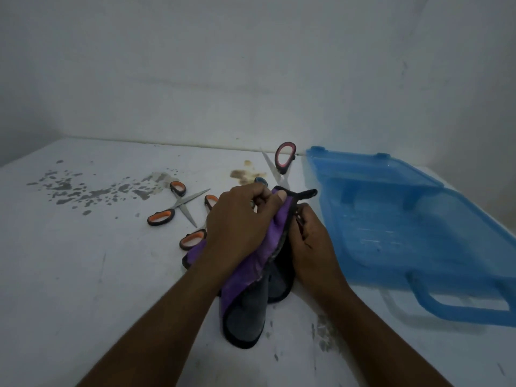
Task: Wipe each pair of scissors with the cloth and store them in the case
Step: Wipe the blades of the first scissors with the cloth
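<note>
left hand (240,222), right hand (311,241) round cloth (245,311)

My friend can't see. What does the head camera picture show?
A left hand and a right hand grip a purple and grey cloth over a white table. Orange-handled scissors lie open to the left; an open blue case sits to the right.

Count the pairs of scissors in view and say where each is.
3. One orange-handled pair lies open left of the left hand; a second orange-handled pair shows partly behind that hand; a pink-handled pair is beyond it, near the case. The cloth may hide more.
</note>
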